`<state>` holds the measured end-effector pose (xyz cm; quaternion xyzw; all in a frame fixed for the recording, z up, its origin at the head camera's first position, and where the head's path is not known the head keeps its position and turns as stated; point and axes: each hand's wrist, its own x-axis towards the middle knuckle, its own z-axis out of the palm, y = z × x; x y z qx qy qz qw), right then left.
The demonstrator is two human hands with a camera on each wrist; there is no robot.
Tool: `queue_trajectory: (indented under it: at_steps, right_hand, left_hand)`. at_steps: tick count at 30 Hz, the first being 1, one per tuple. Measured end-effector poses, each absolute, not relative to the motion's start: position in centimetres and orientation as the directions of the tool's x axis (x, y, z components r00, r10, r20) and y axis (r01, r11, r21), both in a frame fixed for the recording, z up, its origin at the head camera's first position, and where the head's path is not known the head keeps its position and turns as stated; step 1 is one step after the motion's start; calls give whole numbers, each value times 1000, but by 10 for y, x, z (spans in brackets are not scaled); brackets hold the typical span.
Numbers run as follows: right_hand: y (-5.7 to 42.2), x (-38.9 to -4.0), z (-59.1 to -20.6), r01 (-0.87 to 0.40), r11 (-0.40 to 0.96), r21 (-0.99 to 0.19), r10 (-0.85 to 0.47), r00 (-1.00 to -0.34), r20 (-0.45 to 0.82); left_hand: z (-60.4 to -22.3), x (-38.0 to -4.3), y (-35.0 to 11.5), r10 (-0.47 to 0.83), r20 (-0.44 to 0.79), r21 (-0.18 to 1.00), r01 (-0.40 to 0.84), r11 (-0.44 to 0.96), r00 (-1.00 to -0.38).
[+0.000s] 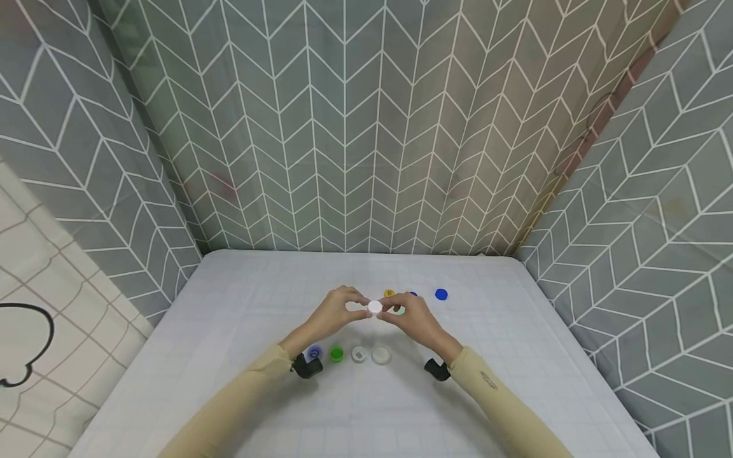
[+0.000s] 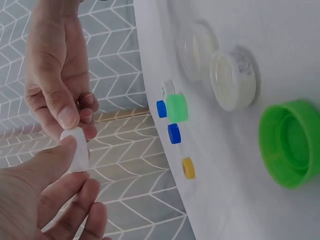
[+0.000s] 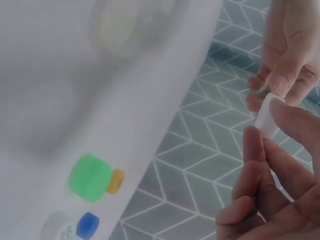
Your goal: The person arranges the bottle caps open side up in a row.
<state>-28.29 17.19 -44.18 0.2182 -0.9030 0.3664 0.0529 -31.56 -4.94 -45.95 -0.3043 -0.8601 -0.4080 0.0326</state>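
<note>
A small white bottle cap (image 1: 375, 307) is held up above the table between both hands. My left hand (image 1: 334, 312) pinches its left side, with the thumb laid across the cap (image 2: 80, 152) in the left wrist view. From the other side my right hand (image 1: 415, 317) pinches the same cap (image 3: 266, 120), thumb on one face and fingertips on the other. Nearest beneath the hands is a row of caps: a purple one (image 1: 314, 352), a green one (image 1: 336, 353), a white one (image 1: 359, 354) and a wide clear lid (image 1: 380, 355).
Beyond the hands lie a yellow cap (image 1: 389, 293), a light green cap (image 3: 91, 177), two blue caps, one of them (image 1: 441, 294) farthest right, and a whitish cap (image 3: 57, 226). A white cloth covers the table (image 1: 275, 280); patterned curtains (image 1: 355, 127) enclose it.
</note>
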Motion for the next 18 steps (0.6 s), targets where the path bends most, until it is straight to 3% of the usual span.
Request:
queue_trajectory:
  at_steps: [6,18]
  right_hand:
    - [173,-274,-437,-449,634,-630,-344,-893,290]
    - [175,-271,-438,-386,544,-745,-259,-922,289]
  left_hand:
    - [-453,-303,-50,492,397,644,617,452,-775]
    - [-457,-293,-47,469,660,447,808,382,-587]
